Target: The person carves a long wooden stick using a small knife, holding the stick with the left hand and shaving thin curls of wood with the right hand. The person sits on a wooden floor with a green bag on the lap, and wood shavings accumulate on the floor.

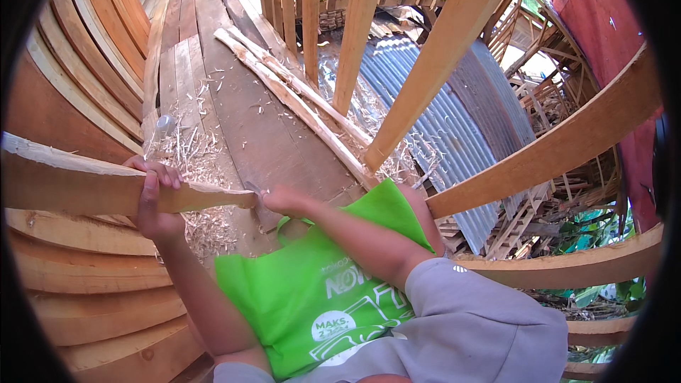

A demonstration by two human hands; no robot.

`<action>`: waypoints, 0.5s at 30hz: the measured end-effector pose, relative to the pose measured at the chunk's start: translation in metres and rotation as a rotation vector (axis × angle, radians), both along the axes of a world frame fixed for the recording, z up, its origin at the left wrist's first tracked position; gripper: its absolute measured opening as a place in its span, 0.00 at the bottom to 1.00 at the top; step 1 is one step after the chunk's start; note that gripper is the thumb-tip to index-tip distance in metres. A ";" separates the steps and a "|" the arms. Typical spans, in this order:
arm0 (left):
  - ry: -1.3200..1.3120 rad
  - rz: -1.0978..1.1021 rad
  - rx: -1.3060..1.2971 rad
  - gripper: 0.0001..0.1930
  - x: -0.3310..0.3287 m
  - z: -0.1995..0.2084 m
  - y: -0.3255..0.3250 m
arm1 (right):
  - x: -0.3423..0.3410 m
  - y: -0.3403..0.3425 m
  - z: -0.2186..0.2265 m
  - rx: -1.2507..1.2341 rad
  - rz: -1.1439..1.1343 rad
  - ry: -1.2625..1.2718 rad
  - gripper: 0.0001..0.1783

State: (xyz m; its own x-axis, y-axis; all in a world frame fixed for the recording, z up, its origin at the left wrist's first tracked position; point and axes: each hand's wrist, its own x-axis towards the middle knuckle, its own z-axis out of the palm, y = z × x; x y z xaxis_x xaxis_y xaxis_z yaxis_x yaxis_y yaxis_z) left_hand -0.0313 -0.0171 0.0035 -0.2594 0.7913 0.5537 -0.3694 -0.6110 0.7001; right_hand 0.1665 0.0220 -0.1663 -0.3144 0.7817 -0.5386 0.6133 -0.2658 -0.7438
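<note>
My left hand [156, 195] wraps round a long wooden board [78, 181], fingers over its top edge and thumb on the near side. The board comes in from the left rim, and its rough, whittled end narrows near the middle. At that tip my right hand [284, 201] is closed round a knife [253, 189]; only part of its grey metal blade shows, against the board's end, and the handle is hidden in the fist. A bright green bag [305, 291] with white print lies across my lap, under my right forearm.
Wood shavings [213, 223] litter the plank floor [262, 135]. Two pale peeled poles [298, 103] lie ahead beside upright wooden slats [355, 35]. Corrugated metal sheets [418, 99] and scrap wood lie beyond the slats. Stacked boards [92, 241] curve along the left.
</note>
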 end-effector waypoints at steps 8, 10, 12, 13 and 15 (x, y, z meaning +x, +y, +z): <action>-0.025 0.016 0.009 0.10 -0.002 -0.002 0.003 | -0.013 0.001 -0.007 -0.084 -0.076 -0.064 0.35; -0.079 -0.006 -0.010 0.10 -0.002 -0.001 0.001 | -0.004 0.003 0.005 0.006 0.002 -0.171 0.36; -0.093 0.004 -0.004 0.10 -0.007 0.004 0.000 | -0.005 0.007 0.021 0.122 -0.025 -0.236 0.37; -0.106 -0.003 0.000 0.09 -0.010 0.002 0.002 | -0.005 0.011 0.021 0.168 -0.103 -0.248 0.38; -0.143 0.023 -0.024 0.09 -0.017 0.002 0.002 | -0.006 0.024 0.025 0.150 -0.099 -0.224 0.37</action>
State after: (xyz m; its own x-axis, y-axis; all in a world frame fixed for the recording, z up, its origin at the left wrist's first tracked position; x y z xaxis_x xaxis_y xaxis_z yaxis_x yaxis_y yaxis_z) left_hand -0.0481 -0.0154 0.0057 -0.3524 0.7970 0.4906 -0.4528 -0.6039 0.6559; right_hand 0.1602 0.0458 -0.1418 -0.1186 0.8790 -0.4619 0.7436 -0.2297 -0.6280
